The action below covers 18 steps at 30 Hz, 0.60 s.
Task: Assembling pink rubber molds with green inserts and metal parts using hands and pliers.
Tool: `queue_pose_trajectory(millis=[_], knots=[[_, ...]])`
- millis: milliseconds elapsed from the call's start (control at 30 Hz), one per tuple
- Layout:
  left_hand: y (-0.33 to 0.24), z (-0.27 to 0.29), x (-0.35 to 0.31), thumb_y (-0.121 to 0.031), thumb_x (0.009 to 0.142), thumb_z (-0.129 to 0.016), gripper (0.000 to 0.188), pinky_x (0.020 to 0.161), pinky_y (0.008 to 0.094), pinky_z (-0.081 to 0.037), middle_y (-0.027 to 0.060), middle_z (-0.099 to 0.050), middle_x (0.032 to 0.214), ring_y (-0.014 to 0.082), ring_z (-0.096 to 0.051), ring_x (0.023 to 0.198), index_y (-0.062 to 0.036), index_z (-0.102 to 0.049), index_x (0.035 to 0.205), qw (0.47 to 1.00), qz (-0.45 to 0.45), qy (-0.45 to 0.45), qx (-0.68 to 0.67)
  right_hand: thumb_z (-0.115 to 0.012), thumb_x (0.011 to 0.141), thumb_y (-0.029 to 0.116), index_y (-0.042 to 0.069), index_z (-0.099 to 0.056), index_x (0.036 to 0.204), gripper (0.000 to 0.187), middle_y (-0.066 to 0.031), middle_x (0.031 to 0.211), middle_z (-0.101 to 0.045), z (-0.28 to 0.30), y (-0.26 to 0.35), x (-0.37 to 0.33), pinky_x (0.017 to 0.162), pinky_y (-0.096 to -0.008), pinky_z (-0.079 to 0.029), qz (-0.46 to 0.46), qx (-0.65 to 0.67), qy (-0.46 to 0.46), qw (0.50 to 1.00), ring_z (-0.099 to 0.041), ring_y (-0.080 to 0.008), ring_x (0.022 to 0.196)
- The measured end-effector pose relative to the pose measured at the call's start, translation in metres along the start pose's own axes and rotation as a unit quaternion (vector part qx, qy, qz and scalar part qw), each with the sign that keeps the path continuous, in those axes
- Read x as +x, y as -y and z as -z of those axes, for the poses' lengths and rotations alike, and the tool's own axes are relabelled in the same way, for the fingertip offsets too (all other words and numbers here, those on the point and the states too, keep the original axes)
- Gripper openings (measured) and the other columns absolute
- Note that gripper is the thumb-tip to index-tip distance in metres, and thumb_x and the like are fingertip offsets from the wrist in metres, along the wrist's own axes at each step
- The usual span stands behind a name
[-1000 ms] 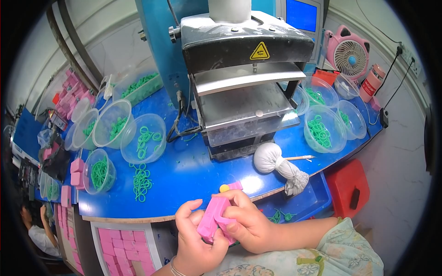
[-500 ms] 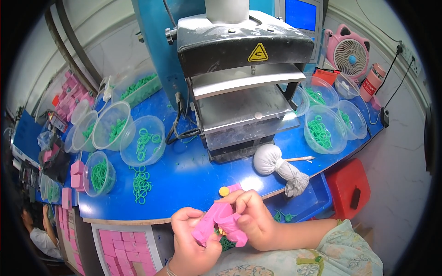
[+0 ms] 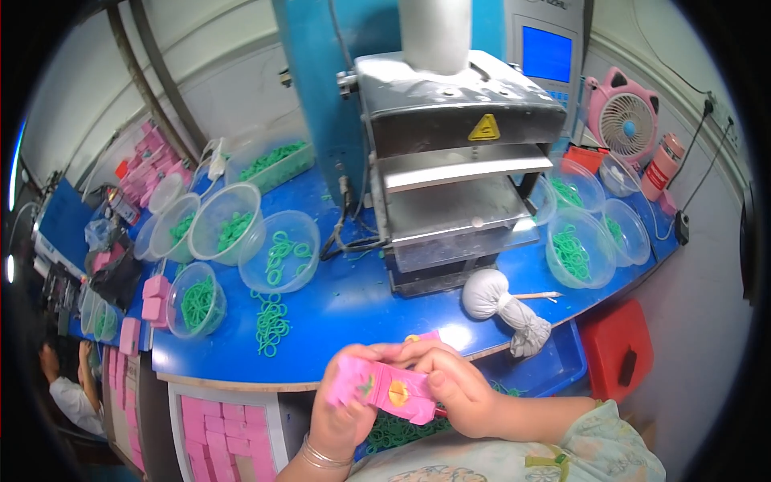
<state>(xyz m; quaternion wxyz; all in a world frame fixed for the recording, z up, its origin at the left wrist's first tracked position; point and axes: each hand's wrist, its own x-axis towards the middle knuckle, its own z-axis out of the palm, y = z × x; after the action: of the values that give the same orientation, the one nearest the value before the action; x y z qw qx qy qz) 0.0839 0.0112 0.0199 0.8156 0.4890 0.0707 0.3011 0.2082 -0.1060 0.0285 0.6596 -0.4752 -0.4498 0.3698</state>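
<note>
Between my two hands is a soft pink block [image 3: 414, 410], rubbery-looking, with a yellow round shape [image 3: 397, 392] and a small green shape [image 3: 366, 386] showing on its face. My left hand [image 3: 341, 414] grips the block's left end, where motion blurs the outline. Closed on its right end, my right hand [image 3: 466, 394] has its thumb near the yellow shape. Just beyond the fingers, on the table edge, lies another pink piece with yellow on it [image 3: 412, 338]. Below my hands is a heap of green rings and loops [image 3: 393, 434].
A press machine [image 3: 462, 209] stands on the blue table [image 3: 353, 353]. Clear tubs [image 3: 279, 281] of green pieces sit on both sides. A grey cloth pouch [image 3: 498, 301], a blue bin [image 3: 546, 361] and a red bin [image 3: 622, 345] are at right. Another person [image 3: 76, 398] sits far left.
The pink block was folded and bent between my fingers; now it is flatter, its yellow and green shapes facing up. The whole view has shifted, so the table things appear further right.
</note>
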Motion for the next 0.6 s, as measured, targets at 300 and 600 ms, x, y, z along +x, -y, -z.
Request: queue_pose_trajectory(millis=[300, 600], knots=[[-0.022, -0.008, 0.003, -0.062, 0.088, -0.021, 0.066, 0.045, 0.0347, -0.034, 0.0174, -0.054, 0.060, 0.0206, -0.041, 0.042, -0.0070, -0.051, 0.109, 0.951, 0.141, -0.151, -0.230, -0.064, 0.080, 0.030, 0.005, -0.055, 0.082, 0.026, -0.0090, 0.076, -0.055, 0.001, 0.019, 0.004, 0.067, -0.0360, -0.041, -0.015, -0.394, 0.159, 0.905, -0.055, -0.0270, 0.071], [-0.012, -0.008, -0.014, -0.047, 0.089, -0.030, 0.046, 0.051, 0.0297, -0.042, 0.0198, -0.054, 0.099, 0.0225, -0.051, 0.068, -0.0075, -0.031, 0.113, 0.991, 0.096, -0.042, -0.088, -0.064, 0.077, 0.014, 0.004, -0.056, 0.098, 0.024, -0.0083, 0.087, -0.057, 0.004, 0.030, 0.024, 0.070, -0.0344, -0.044, 0.204, -0.344, 0.103, 0.911, -0.056, -0.0262, 0.077]])
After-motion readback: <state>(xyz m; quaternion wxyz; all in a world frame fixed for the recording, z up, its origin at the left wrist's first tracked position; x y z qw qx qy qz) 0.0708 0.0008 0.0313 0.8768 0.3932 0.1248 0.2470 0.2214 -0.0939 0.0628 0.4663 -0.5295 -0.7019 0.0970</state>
